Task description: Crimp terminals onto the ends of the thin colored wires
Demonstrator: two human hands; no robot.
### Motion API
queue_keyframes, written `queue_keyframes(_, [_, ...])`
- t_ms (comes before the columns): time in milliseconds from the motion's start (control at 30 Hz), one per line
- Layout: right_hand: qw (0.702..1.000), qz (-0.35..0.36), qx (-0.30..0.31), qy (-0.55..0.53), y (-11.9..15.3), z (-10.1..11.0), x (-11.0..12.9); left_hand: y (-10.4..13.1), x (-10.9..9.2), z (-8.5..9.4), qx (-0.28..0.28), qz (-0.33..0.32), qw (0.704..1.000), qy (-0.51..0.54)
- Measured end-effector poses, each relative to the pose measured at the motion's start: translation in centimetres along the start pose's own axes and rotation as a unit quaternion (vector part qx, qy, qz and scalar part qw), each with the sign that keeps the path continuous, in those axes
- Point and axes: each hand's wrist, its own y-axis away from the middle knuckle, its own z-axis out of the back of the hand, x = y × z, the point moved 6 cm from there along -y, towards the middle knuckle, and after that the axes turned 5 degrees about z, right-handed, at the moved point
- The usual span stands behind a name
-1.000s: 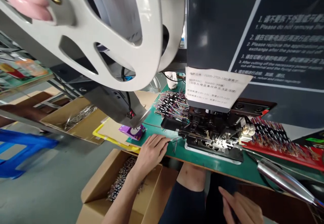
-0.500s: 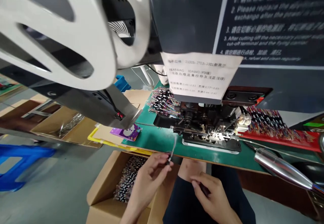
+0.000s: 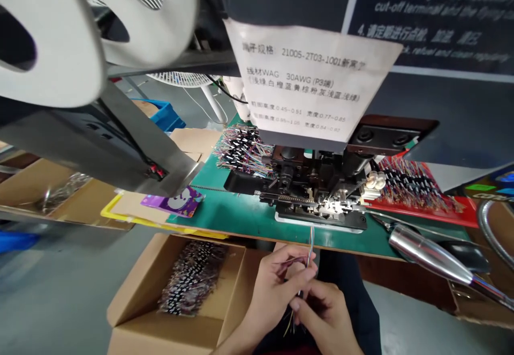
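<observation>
A short bundle of thin coloured wires (image 3: 311, 240) stands up between the fingertips of my left hand (image 3: 281, 285), which is closed on it. Below, my right hand (image 3: 323, 309) pinches the same bundle near a dark sleeve, and loose wire ends hang under the fingers. My two hands touch each other over my lap, just in front of the table edge. Beyond the wire tips sits the lit metal head of the crimping machine (image 3: 335, 205). Part of the bundle is hidden by my fingers.
An open cardboard box (image 3: 225, 317) at lower left holds many wire bundles (image 3: 193, 280). More bundles (image 3: 241, 149) lie on the green table (image 3: 225, 213); others (image 3: 413, 183) fill a red tray (image 3: 469, 213). A silver pointed tool (image 3: 429, 253) lies right, a purple packet (image 3: 176, 202) left.
My left hand has moved right with the wire bundle, and my right hand has come up to meet it and pinch it. The view has shifted right and closer to the machine.
</observation>
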Motion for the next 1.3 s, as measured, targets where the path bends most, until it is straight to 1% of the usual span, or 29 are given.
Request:
queue_keyframes(67, [1.000,0.006,-0.006,0.029,0.2,1.1,0.4,-0.4,-0.4,-0.5,-0.021,-0.006,0.999,-0.029])
queue_keyframes(133, [0.998,0.025,-0.026,0.059,0.2,2.8,1.2,-0.5,-0.8,-0.7,-0.030,-0.030,0.997,-0.059])
queue_keyframes(200, [0.994,0.044,-0.073,0.073,-0.2,4.8,2.2,-0.5,-1.1,-0.9,-0.031,-0.051,0.994,-0.091])
queue_keyframes(267, [0.989,0.056,-0.120,0.061,-1.0,6.5,3.3,-0.5,-1.4,-0.9,-0.033,-0.062,0.990,-0.121])
queue_keyframes(333, [0.987,0.076,-0.134,0.047,-2.0,7.2,4.5,-0.4,-1.7,-1.0,-0.034,-0.072,0.987,-0.140])
queue_keyframes(433, [0.988,0.108,-0.103,0.050,-3.6,6.8,6.3,-0.3,-2.3,-1.4,-0.031,-0.085,0.985,-0.148])
queue_keyframes(500, [0.988,0.110,-0.088,0.058,-4.1,6.4,6.8,-0.3,-2.6,-1.6,-0.024,-0.087,0.986,-0.138])
queue_keyframes(633, [0.987,0.114,-0.085,0.069,-4.1,6.2,7.3,-0.3,-2.5,-1.6,-0.002,-0.082,0.991,-0.108])
queue_keyframes(800, [0.988,0.126,-0.061,0.068,-3.9,6.3,7.6,-0.6,-1.8,-1.3,0.008,-0.067,0.994,-0.086])
queue_keyframes(933, [0.989,0.110,-0.075,0.061,-4.0,6.2,7.5,-0.7,-1.7,-1.5,0.008,-0.077,0.995,-0.068])
queue_keyframes(1033, [0.987,0.120,-0.083,0.063,-4.2,6.1,7.7,-0.7,-1.6,-1.6,-0.004,-0.067,0.995,-0.067])
queue_keyframes(1100, [0.986,0.133,-0.085,0.061,-4.4,6.1,7.8,-0.8,-1.4,-1.9,0.014,-0.048,0.997,-0.062])
queue_keyframes(1200, [0.985,0.135,-0.102,0.027,-4.8,6.7,7.8,-0.8,-1.1,-2.2,0.059,-0.012,0.997,-0.038])
queue_keyframes(1267, [0.987,0.116,-0.110,0.002,-5.0,7.1,7.6,-0.8,-1.2,-2.1,0.067,-0.001,0.998,-0.023])
queue_keyframes(1300, [0.989,0.104,-0.102,-0.003,-5.0,7.1,7.4,-0.9,-1.2,-2.0,0.063,-0.002,0.998,-0.019])
